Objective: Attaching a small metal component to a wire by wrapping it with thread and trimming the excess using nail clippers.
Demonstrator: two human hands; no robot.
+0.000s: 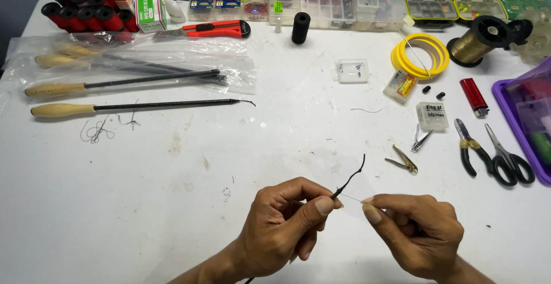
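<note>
At six o'clock on the white worktop (172, 203), left hand (284, 229) pinches shut on a thin black cord (350, 179), its free end curling toward twelve. Right hand (416, 232) pinches a fine pale line (351, 198) at the cord's tip. Both look light, limp, slippery; grip near the ends.

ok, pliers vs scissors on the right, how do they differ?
The pliers are slimmer, with yellow at the pivot; the scissors are wider with big loop handles. The pliers' handles are plain curved bars. Both are black-handled, lying flat side by side on the white table, tips pointing away.
</note>
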